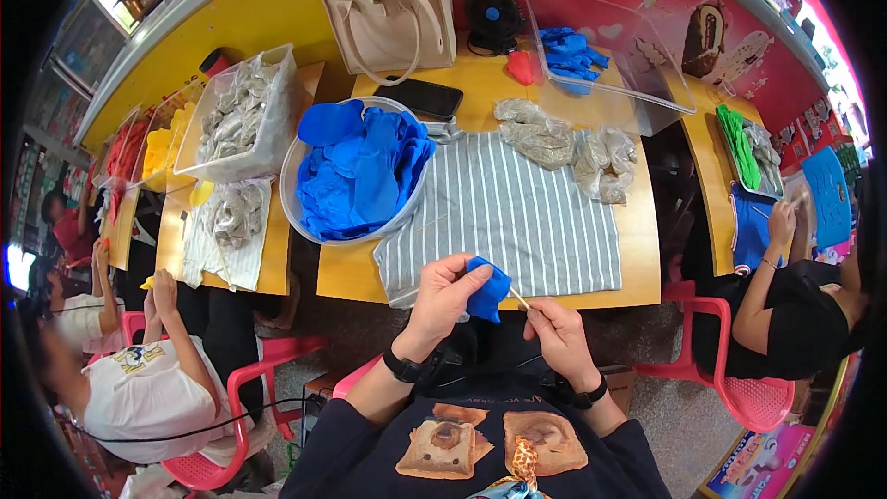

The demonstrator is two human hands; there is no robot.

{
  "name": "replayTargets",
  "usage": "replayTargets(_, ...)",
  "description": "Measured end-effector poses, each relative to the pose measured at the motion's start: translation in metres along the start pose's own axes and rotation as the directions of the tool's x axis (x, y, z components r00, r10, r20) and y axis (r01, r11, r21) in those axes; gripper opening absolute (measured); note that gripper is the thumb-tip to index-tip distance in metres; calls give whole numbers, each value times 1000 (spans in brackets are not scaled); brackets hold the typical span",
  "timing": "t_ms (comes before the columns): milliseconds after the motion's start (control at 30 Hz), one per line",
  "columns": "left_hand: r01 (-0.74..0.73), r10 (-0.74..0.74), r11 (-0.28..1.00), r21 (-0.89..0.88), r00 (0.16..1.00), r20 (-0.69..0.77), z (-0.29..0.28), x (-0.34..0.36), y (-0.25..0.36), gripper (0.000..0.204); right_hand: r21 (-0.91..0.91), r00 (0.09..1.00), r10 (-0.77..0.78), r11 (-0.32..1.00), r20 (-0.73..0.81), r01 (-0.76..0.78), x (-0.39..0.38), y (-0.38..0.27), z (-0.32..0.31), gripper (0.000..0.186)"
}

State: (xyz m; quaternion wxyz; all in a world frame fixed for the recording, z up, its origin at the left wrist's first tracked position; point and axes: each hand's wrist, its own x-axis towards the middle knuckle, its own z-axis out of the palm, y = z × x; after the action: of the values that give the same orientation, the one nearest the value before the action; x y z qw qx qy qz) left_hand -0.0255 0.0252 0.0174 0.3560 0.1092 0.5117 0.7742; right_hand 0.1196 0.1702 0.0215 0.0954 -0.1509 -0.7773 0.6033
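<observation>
Above the near edge of the table, my left hand point(436, 298) pinches a small blue fabric piece point(490, 296) between thumb and fingers. My right hand point(560, 340) grips a thin pale wooden stick point(519, 298), its far end at the blue piece; whether it goes inside is hidden. Beneath and beyond my hands, a grey-and-white striped cloth point(517, 212) lies spread on the table. A round clear tub point(289, 187) at its left is heaped with blue fabric pieces point(356, 171). Two clear bags of brownish-grey filling point(539, 136), point(605, 166) rest on the cloth's far right.
At the back are a beige tote bag point(393, 23), a black phone point(420, 98), a small black fan point(494, 18), a red object point(520, 67) and a clear bin point(637, 97) with blue pieces. Other people sit left and right on pink chairs point(753, 397) at neighbouring tables.
</observation>
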Motion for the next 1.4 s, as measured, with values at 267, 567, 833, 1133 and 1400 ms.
replayTargets(267,45,-56,986,163,996,68,10,-9,11,10,172,999,-19,985,-27,23,4,2,21,12)
replayTargets(567,-214,127,888,408,965,230,15,-9,26,7,358,985,-53,927,-166,110,4,4,31,12)
replayTargets(833,-324,283,879,349,945,166,17,-9,34,7,224,977,-118,962,-177,157,5,-4,24,11)
replayTargets(1133,-440,301,710,551,896,328,14,-6,48,18,177,971,-154,966,-185,187,0,-2,22,12)
replayTargets(1400,-308,188,815,490,942,279,13,-7,45,14,157,957,-193,961,-217,230,2,3,29,11)
